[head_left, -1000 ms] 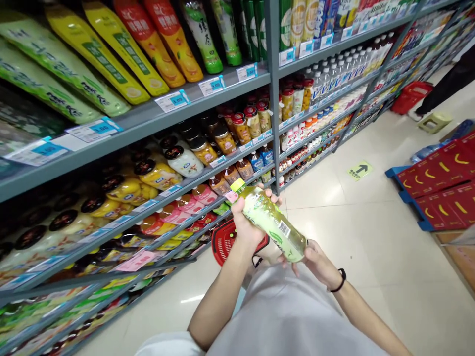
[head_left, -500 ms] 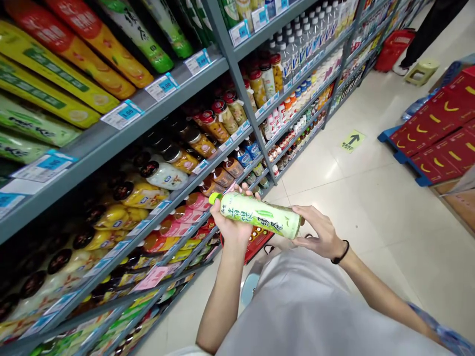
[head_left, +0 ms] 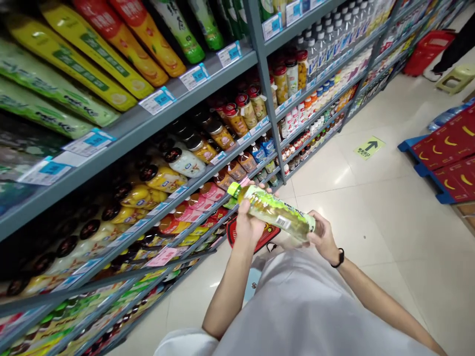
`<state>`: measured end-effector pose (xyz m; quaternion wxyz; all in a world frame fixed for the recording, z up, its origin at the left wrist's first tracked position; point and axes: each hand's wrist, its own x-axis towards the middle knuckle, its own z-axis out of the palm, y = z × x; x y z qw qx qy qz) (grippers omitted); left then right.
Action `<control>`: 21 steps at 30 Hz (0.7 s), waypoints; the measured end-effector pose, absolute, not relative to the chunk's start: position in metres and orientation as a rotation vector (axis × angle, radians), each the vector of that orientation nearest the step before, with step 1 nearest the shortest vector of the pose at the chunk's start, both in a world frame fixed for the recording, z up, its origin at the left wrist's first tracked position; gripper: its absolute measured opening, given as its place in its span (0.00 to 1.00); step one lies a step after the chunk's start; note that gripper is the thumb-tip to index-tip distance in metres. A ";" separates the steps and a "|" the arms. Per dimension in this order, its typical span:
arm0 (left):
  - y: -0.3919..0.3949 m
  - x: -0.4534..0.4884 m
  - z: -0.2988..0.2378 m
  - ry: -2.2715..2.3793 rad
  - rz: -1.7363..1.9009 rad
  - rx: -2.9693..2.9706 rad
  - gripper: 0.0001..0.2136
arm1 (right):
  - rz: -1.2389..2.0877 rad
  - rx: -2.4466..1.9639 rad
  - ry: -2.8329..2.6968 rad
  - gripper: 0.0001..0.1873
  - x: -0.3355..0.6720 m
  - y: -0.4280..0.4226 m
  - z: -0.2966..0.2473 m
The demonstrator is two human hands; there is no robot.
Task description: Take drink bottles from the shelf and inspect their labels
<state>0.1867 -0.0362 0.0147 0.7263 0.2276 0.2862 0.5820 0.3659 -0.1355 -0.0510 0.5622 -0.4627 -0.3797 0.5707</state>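
Observation:
A bottle of green tea (head_left: 276,211) with a lime-green cap lies tilted across the front of my body, cap end to the left and higher. My left hand (head_left: 249,222) wraps round its neck end, thumb on the near side. At the base, my right hand (head_left: 323,237) grips the bottle with thumb and fingers; a black band is on that wrist. The turned side of the label shows a white barcode patch, and pale liquid is visible through the plastic. Below the bottle, partly hidden by it and my left arm, is a red shopping basket (head_left: 234,235).
Grey shelving (head_left: 208,81) with bottled drinks and price tags runs along the left. On the right, red cartons (head_left: 449,153) stand on a blue pallet (head_left: 423,170). Farther off are a yellowish stool (head_left: 455,81), a red bin-like container (head_left: 426,52) and a person's leg (head_left: 454,49).
The bottle has been rolled about its length: the label's large characters have turned away and the barcode side faces me. My view has shifted left, so the shelves appear farther right.

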 end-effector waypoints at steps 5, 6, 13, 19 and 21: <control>-0.035 0.184 0.015 0.599 1.289 0.703 0.25 | 2.059 -0.830 -0.301 0.36 0.346 -0.130 -0.070; -0.035 0.183 0.014 0.604 1.289 0.732 0.25 | 2.130 -0.782 -0.251 0.36 0.345 -0.130 -0.074; -0.037 0.179 0.008 0.646 1.308 0.844 0.23 | 2.372 -0.721 -0.268 0.44 0.343 -0.128 -0.084; -0.037 0.163 0.002 0.640 1.260 1.027 0.22 | 2.123 -0.858 -0.314 0.29 0.332 -0.123 -0.083; -0.040 0.155 0.003 0.636 1.199 1.181 0.22 | 2.067 -0.860 -0.375 0.23 0.332 -0.120 -0.082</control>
